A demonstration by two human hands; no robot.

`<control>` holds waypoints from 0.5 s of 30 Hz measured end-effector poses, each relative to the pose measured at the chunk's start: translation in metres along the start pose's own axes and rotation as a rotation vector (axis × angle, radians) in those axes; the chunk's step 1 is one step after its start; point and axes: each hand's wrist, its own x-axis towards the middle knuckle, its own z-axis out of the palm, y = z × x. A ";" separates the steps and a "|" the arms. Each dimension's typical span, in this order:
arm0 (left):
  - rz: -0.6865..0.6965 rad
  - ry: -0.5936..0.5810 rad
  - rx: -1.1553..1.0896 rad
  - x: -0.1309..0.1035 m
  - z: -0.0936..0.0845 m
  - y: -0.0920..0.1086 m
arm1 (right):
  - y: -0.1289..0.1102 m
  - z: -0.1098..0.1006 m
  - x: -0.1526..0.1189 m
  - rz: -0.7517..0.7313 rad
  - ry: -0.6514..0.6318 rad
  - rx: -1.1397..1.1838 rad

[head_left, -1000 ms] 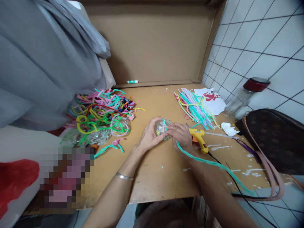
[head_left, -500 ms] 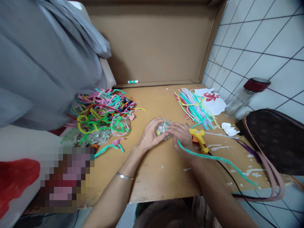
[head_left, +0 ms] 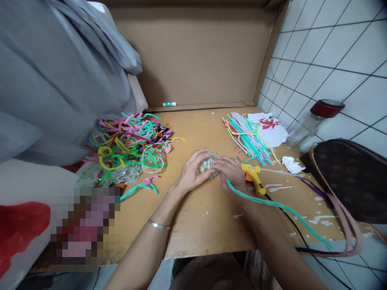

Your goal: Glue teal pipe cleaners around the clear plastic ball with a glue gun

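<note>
My left hand (head_left: 195,169) curls round the left side of a small clear plastic piece (head_left: 207,165), which has bits of yellow and teal in or on it. Its exact kind is hard to make out, since fingers cover much of it. On its right side, my right hand (head_left: 231,171) is closed, with the end of a teal pipe cleaner (head_left: 281,202) in it. The long free part of the pipe cleaner runs out over my right forearm towards the lower right. Just right of that hand lies a yellow glue gun (head_left: 255,175) with a black cord.
A tangled heap of coloured pipe cleaners (head_left: 133,137) lies at the left, and a straighter bundle (head_left: 249,137) at the back right. Beyond are a paper with a red drawing (head_left: 269,129), crumpled tissue (head_left: 292,164), a glass bottle (head_left: 308,127) and a brown bag (head_left: 350,177).
Both hands stay almost in place on the clear piece. The free end of the teal pipe cleaner has dropped slightly lower and to the right.
</note>
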 end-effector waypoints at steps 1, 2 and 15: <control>0.003 0.001 -0.002 0.000 0.000 0.000 | 0.000 0.000 0.000 0.002 0.000 -0.001; 0.004 0.003 -0.005 0.000 0.000 0.000 | -0.001 0.000 0.000 0.005 -0.003 0.001; -0.017 -0.004 -0.050 0.000 -0.001 -0.001 | -0.012 -0.013 0.006 0.150 -0.150 -0.013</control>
